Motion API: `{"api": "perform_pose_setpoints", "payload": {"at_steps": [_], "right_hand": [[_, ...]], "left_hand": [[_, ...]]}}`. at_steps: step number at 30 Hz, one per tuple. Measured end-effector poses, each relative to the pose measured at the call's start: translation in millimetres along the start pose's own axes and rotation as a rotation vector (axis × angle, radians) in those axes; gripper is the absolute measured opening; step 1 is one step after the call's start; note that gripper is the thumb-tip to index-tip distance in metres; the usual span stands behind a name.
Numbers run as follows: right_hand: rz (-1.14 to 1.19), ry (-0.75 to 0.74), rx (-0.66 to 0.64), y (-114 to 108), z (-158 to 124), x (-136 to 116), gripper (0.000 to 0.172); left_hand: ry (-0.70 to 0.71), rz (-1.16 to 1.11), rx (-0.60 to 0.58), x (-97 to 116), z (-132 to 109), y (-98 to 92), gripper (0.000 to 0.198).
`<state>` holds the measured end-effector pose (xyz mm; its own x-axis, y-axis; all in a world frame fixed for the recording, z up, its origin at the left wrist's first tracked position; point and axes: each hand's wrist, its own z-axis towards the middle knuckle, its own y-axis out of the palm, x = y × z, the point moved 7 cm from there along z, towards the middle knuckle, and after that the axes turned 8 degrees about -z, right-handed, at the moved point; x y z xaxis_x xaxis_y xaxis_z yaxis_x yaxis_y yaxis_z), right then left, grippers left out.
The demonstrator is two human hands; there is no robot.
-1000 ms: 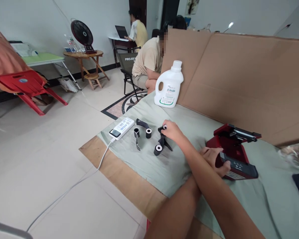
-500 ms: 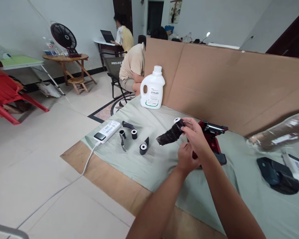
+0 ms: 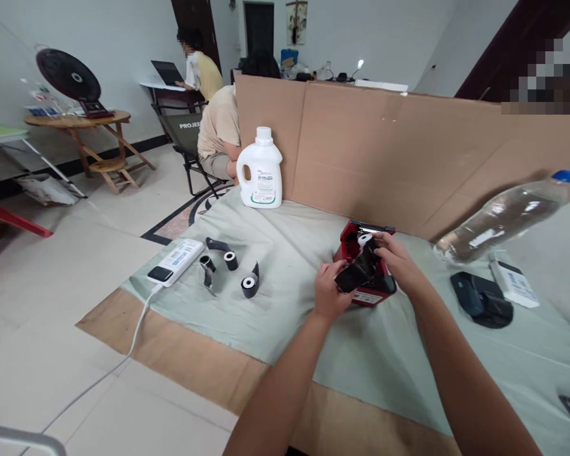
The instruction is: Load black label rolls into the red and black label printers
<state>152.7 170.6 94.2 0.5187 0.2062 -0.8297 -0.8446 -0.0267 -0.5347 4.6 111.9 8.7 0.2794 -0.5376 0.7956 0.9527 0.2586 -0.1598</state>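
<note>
A small paper roll (image 3: 365, 240) with white ends and a dark outer face is pinched in the fingers of my right hand (image 3: 399, 259). Its loose dark strip (image 3: 358, 272) hangs down to the left, and my left hand (image 3: 331, 290) is closed at the strip's free end. Both hands are over an opened red box-like device (image 3: 342, 244) with a black lid raised at the back; the roll and strip hide much of its inside. To the left stand similar dark rolls with white cores, among them one roll (image 3: 249, 285) with its tail up.
A white power bank (image 3: 175, 261) with a cable lies at the cloth's left edge. A white detergent jug (image 3: 261, 171) stands before a cardboard screen (image 3: 351, 145). Rightward are a large plastic bottle (image 3: 503, 218), a dark pouch-like object (image 3: 482, 301) and a white box (image 3: 515, 282). People sit behind.
The view has turned rightward. My right hand has brought the roll over the red device. My left hand, a fist beside the device before, now grips the strip's end.
</note>
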Motion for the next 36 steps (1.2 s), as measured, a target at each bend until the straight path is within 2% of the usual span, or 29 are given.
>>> {"api": "perform_pose_setpoints", "payload": {"at_steps": [2,4,8,16,20,23,26,27,30,31,32,34,36], "right_hand": [[-0.209,-0.034,-0.037,-13.6,2.3,14.8,0.032],[-0.463,-0.059,-0.086,-17.6,4.7,27.3,0.034],[-0.831,-0.091,-0.215,-5.0,10.1,42.0,0.037],[-1.014,-0.196,-0.336,22.7,29.7,41.0,0.042],[-1.034,-0.156,-0.411,32.4,38.2,39.4,0.043],[-0.978,-0.128,-0.419,27.7,31.8,33.4,0.036],[-0.803,-0.095,-0.287,3.9,16.3,26.1,0.025],[-0.731,-0.082,-0.176,-9.4,12.1,24.0,0.022],[-0.517,-0.074,0.310,-55.2,3.4,21.8,0.021],[-0.438,-0.078,0.436,-64.9,2.6,24.6,0.025],[-0.352,-0.079,0.505,-69.4,4.5,29.5,0.030],[-0.183,-0.072,0.489,-65.5,14.5,41.6,0.037],[-0.056,-0.059,0.443,-57.2,21.3,51.5,0.035]], "left_hand": [[0.024,-0.030,0.018,2.7,1.1,-2.1,0.043],[0.052,-0.053,0.055,6.7,2.2,-5.3,0.039],[0.073,-0.086,0.065,11.7,3.2,-6.7,0.037],[0.076,-0.092,0.064,9.6,2.8,-6.5,0.038],[0.074,-0.090,0.063,9.0,3.3,-5.9,0.037],[0.098,-0.071,0.049,10.9,3.7,-6.1,0.037],[0.160,-0.011,0.019,16.8,2.6,-6.3,0.039],[0.183,0.018,0.002,19.5,1.7,-5.5,0.041],[0.261,0.112,-0.085,29.3,-2.0,1.3,0.050],[0.292,0.144,-0.117,32.6,-3.6,4.6,0.051],[0.321,0.177,-0.140,35.5,-5.2,7.8,0.051],[0.377,0.244,-0.151,39.5,-8.3,12.4,0.044],[0.434,0.297,-0.136,41.3,-11.6,15.2,0.032]]}}
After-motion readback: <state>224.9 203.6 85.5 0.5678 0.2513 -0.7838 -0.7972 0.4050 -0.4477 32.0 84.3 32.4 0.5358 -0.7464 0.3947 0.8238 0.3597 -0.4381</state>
